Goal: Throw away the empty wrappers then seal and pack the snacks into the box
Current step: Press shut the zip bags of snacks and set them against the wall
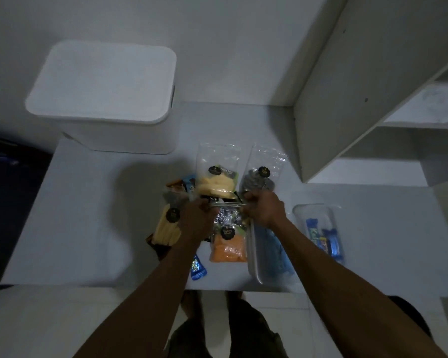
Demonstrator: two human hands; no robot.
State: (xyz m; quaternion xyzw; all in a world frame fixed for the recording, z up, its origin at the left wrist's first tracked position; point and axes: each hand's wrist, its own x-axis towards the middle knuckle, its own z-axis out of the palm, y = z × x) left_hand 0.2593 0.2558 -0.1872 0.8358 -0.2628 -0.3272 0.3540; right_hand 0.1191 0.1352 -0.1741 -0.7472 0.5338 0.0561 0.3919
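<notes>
Round black labels (227,232) too small to read, bag's top edge (226,202) partly hidden by both hands

You see a white bin (101,96) at ten o'clock, orange snacks (228,250) centre, blue wrappers (326,241) at three o'clock.

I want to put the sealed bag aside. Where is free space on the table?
Bare table lies left of the snack pile, in front of the white bin. Another patch is right of the clear box. The middle, around both hands, is crowded.
</notes>
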